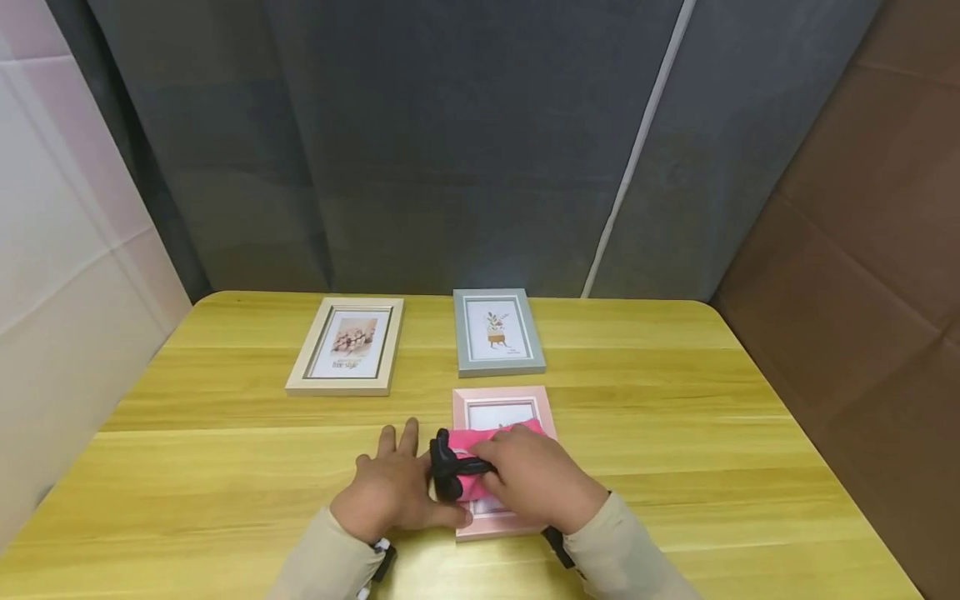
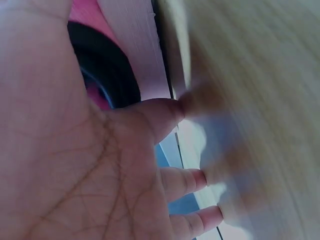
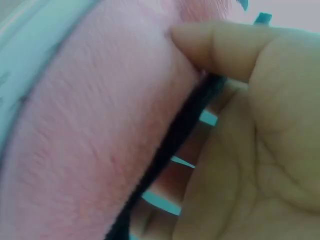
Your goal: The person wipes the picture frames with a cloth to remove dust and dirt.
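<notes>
A pink picture frame [image 1: 504,394] lies flat near the middle of the table, its picture mostly covered. My right hand [image 1: 542,477] grips a bright pink wiping pad [image 1: 467,440] with black edging and a black strap [image 1: 468,466], which lies across the frame. Close up in the right wrist view, the pad's fluffy face [image 3: 95,125] shows, with thumb and fingers around its black edge. My left hand [image 1: 393,490] is spread beside the frame's left edge, thumb at its lower left corner. In the left wrist view its straight fingertips [image 2: 211,216] meet the table next to the frame's side.
A cream picture frame [image 1: 302,377] lies at the back left and a grey-blue one [image 1: 537,343] just behind the pink frame. The wood-grain table [image 1: 697,467] ends at a dark curtain [image 1: 450,150], with a pale cloth on the left and a brown one [image 1: 855,250] on the right.
</notes>
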